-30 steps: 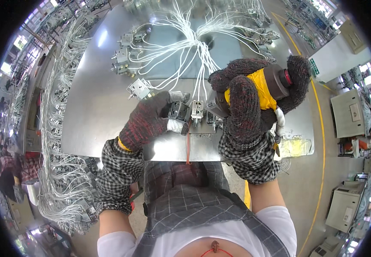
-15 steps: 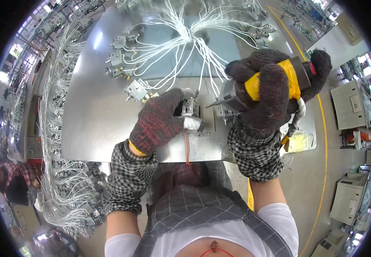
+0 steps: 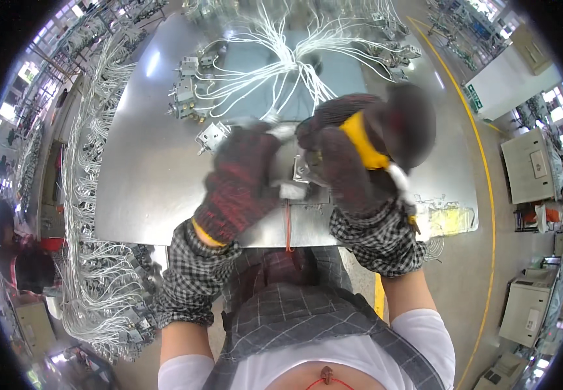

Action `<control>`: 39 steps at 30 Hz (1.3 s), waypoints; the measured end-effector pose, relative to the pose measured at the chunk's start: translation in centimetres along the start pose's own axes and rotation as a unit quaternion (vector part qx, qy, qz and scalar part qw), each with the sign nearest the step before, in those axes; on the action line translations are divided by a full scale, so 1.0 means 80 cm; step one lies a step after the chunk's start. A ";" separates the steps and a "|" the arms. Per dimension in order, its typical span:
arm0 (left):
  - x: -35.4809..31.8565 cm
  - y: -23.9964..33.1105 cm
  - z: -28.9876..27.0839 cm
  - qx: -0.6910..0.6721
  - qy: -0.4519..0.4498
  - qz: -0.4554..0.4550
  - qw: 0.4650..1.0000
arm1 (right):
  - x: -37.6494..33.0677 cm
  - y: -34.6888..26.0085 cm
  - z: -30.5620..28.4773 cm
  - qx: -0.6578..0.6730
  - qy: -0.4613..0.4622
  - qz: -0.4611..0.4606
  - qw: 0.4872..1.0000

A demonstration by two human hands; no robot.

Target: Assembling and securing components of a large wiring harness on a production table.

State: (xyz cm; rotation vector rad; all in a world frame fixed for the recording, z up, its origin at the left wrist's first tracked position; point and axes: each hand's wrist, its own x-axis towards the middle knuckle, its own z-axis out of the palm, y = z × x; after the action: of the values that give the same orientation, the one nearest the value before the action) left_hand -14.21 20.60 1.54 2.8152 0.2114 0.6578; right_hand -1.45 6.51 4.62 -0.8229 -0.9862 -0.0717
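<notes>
My left hand (image 3: 239,179), in a dark red knitted glove with white-wrapped fingertips, is blurred. Its finger and thumb are spread on either side of a bare patch of plate, beside a small metal switch-like part (image 3: 301,169). My right hand (image 3: 346,153), in a matching glove, is closed round a dark power screwdriver with yellow tape (image 3: 364,144). The tool's front is over the part, and its tip is hidden behind the glove. A slim yellow-ended tool (image 3: 414,222) shows under the right hand. Against the bench's near edge hangs a reddish wire (image 3: 288,227).
White wires (image 3: 294,62) fan out from a bundle across the metal bench (image 3: 145,175). Metal switch blocks (image 3: 184,97) sit at their left ends, one loose block (image 3: 212,136) nearer me. More wired parts (image 3: 99,286) hang at the left. A yellowish tray (image 3: 450,220) lies right.
My right hand has brought the power screwdriver leftward, over the metal part. My left hand's finger has shifted farther away from me. The tool's bit, seen before, is now hidden.
</notes>
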 end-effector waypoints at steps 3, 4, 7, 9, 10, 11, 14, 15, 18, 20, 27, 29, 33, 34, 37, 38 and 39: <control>-0.013 -0.024 -0.012 0.102 0.164 -0.009 0.981 | 0.001 -0.004 -0.001 0.064 0.042 0.002 0.997; -0.018 -0.034 -0.015 0.111 0.179 -0.046 0.976 | 0.000 -0.006 -0.002 0.054 0.040 -0.005 0.998; -0.028 -0.071 -0.016 -0.079 0.068 -0.186 0.977 | 0.000 -0.006 -0.009 -0.051 0.031 -0.020 0.998; -0.024 -0.101 -0.019 -0.169 0.069 -0.150 0.972 | -0.001 -0.002 -0.010 -0.109 0.037 -0.029 0.993; -0.021 -0.112 -0.019 -0.215 0.066 -0.134 0.965 | -0.002 0.000 -0.011 -0.107 0.039 -0.027 0.993; -0.018 -0.123 -0.023 -0.351 0.046 -0.167 0.920 | -0.002 0.001 -0.012 -0.113 0.026 -0.033 0.993; 0.003 -0.145 -0.039 -0.409 0.083 -0.141 0.898 | -0.002 0.003 -0.013 -0.126 -0.012 -0.055 0.990; 0.008 -0.146 -0.045 -0.368 0.077 -0.136 0.916 | -0.001 0.003 -0.015 -0.127 -0.021 -0.056 0.990; 0.017 -0.135 -0.058 -0.421 0.074 -0.256 0.867 | 0.004 0.002 -0.017 -0.114 -0.043 -0.060 0.991; 0.016 -0.121 -0.062 -0.447 0.034 -0.223 0.866 | 0.006 0.002 -0.018 -0.145 -0.035 -0.072 0.986; 0.053 -0.153 -0.057 0.091 0.238 -0.067 0.965 | -0.003 -0.003 -0.005 -0.058 0.026 0.000 0.998; 0.040 -0.163 -0.043 0.252 0.187 -0.020 0.949 | -0.005 -0.006 -0.002 -0.050 0.063 0.054 0.995; -0.011 -0.153 -0.023 0.015 -0.004 0.002 1.000 | -0.003 -0.005 0.003 -0.022 0.085 0.008 0.996; -0.022 -0.147 -0.022 -0.022 -0.048 0.006 0.999 | -0.003 -0.006 0.002 -0.045 0.070 0.014 0.996; -0.028 -0.126 -0.023 0.015 -0.129 -0.009 0.991 | -0.004 -0.007 0.001 -0.012 0.046 0.026 0.999; -0.023 -0.120 -0.024 0.045 -0.122 0.008 0.991 | -0.003 -0.007 0.000 -0.006 0.036 0.014 0.999; -0.015 -0.115 -0.022 0.044 -0.171 -0.053 0.983 | -0.003 -0.006 0.000 -0.012 0.036 0.003 0.999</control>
State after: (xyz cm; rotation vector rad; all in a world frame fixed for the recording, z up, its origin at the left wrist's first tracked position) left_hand -16.82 29.54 0.14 2.9181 0.3310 0.1399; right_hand -1.79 6.06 4.72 -0.8407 -0.9155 -0.1080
